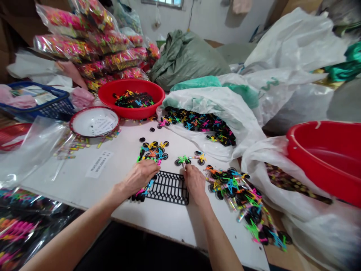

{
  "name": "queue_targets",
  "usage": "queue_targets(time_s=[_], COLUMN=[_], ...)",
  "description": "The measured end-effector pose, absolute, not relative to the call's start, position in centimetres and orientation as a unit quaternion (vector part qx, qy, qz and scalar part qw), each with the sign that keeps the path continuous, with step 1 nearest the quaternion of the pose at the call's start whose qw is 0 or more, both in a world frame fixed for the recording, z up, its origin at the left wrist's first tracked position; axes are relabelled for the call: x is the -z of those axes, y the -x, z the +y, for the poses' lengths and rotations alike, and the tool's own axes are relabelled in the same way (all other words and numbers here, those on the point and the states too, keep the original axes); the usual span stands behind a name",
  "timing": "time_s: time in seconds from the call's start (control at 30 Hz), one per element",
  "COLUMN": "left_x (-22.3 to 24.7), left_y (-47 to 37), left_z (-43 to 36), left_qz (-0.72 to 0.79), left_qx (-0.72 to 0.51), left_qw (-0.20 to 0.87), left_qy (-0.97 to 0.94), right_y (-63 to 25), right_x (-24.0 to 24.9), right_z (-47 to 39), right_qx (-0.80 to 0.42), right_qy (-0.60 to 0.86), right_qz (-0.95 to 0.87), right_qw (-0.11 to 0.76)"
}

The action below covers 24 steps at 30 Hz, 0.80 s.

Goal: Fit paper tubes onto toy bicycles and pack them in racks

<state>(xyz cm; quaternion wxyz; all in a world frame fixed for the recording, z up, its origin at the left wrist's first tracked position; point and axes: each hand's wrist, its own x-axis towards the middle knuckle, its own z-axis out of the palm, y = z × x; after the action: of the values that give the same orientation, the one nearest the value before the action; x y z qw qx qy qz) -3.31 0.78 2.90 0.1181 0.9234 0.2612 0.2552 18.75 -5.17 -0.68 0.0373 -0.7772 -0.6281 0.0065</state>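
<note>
A black plastic rack with rows of slots lies flat on the white table in front of me. Over its upper left corner is my left hand, its fingers pinched at a small pink piece among colourful toy bicycles. My right hand rests at the rack's upper right corner, fingers closed near the lower end of a green toy bicycle; what they hold is too small to make out. A yellow toy bicycle lies just to the right.
Toy bicycles are heaped at the right. Behind are a red basin, an open white bag of bicycles and an enamel plate. Another red basin stands far right; a blue basket is left.
</note>
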Motion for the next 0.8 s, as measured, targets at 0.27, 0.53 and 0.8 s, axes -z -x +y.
queue_targets(time_s=[0.27, 0.53, 0.8], left_x=[-2.7, -5.0, -3.5], left_y=[2.8, 3.7, 5.4], left_z=[2.0, 0.0, -5.6], left_qz=[0.296, 0.336, 0.319], left_qx=[-0.233, -0.246, -0.270], left_qw=[0.088, 0.034, 0.125], left_qy=[-0.922, -0.908, -0.900], right_y=[-18.2, -8.9, -8.0], right_x=[-1.4, 1.5, 3.1], right_z=[-4.2, -9.4, -8.8], right_qx=[-0.197, -0.430, -0.240], right_qy=[0.808, 0.628, 0.666], right_qz=[-0.476, -0.394, -0.581], right_qw=[0.285, 0.516, 0.402])
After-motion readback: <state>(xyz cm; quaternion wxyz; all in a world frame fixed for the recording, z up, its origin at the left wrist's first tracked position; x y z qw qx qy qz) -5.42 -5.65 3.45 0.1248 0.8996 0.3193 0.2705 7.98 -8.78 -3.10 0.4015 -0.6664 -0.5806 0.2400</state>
